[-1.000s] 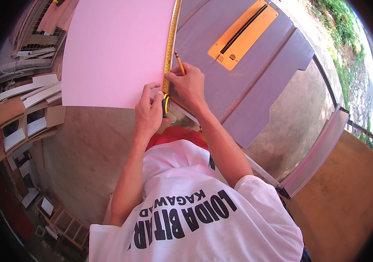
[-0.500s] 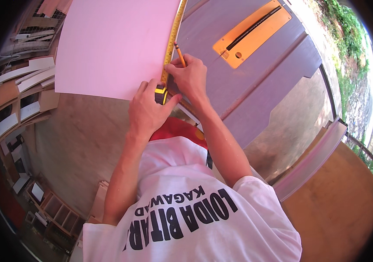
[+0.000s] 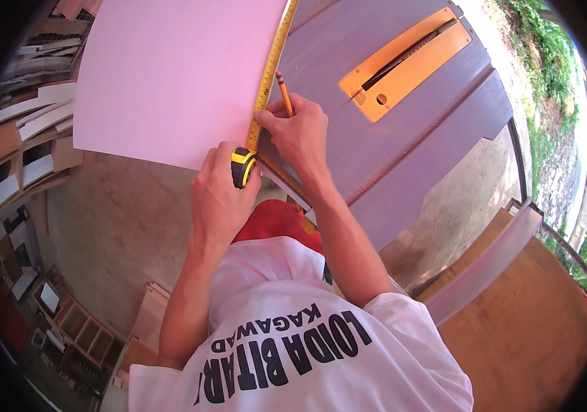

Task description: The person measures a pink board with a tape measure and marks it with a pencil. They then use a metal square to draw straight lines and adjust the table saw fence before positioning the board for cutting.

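A white, pink-tinted board (image 3: 170,75) lies at the upper middle, beside the grey table saw top (image 3: 396,158) with its orange insert plate (image 3: 367,88). The yellow tape blade (image 3: 274,53) runs along the board's right edge. My left hand (image 3: 223,194) grips the black and yellow tape measure (image 3: 242,166) at the board's near corner. Just above and right of it, my right hand (image 3: 295,135) holds an orange pencil (image 3: 284,93) upright, its thumb side on the tape blade. The pencil's tip is hidden by the fingers.
Stacked wood offcuts and cubbies (image 3: 36,144) line the left over a concrete floor (image 3: 121,220). At lower right are a pale curved strip (image 3: 486,264) and a brown plywood sheet (image 3: 520,323). Plants (image 3: 554,48) show outside at far right.
My left hand has shifted down and left with the tape measure, and its fingers are regripped around the case. My right hand still holds the pencil at the blade, slightly shifted in view.
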The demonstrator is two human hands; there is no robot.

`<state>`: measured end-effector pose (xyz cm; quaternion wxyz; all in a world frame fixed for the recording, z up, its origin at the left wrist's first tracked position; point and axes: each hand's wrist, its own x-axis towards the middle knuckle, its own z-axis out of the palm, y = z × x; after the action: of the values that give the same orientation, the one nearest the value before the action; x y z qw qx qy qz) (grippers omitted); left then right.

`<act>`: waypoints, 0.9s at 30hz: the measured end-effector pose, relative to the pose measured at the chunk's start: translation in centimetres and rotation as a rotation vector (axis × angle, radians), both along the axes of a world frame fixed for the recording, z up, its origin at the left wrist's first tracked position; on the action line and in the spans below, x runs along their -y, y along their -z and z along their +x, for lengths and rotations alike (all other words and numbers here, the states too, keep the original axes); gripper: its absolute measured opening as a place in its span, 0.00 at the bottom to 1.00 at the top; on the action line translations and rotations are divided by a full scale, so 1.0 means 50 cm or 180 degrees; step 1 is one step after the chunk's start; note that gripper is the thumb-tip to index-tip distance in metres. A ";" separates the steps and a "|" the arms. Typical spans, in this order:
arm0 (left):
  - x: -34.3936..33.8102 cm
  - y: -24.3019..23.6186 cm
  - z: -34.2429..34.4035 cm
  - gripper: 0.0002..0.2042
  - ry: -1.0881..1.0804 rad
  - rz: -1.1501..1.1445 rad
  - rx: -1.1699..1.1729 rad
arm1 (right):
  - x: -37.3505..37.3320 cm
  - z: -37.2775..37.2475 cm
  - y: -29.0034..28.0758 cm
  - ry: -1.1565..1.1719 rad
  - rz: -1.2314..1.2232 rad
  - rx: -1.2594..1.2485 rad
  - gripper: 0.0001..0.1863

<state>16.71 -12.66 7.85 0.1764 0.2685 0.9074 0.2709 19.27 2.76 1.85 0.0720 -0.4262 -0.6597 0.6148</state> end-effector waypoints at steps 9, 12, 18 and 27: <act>0.026 -0.023 0.030 0.17 0.0004 -0.0205 0.0045 | -0.007 -0.006 -0.014 0.0099 -0.0366 0.0104 0.11; 0.052 -0.032 0.043 0.18 0.0068 -0.0346 0.0056 | -0.008 -0.007 -0.016 0.0097 -0.0395 0.0129 0.11; 0.087 -0.032 0.057 0.24 0.0057 -0.0319 0.0208 | -0.008 -0.009 -0.017 0.0002 -0.0296 0.0158 0.11; 0.072 -0.026 0.001 0.38 0.0385 -0.0633 0.0555 | 0.003 -0.011 -0.022 -0.0058 -0.0116 0.0255 0.14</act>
<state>16.76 -16.24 9.18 0.2963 0.2793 0.8932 0.1908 18.73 2.62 2.96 0.0321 -0.4457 -0.6546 0.6098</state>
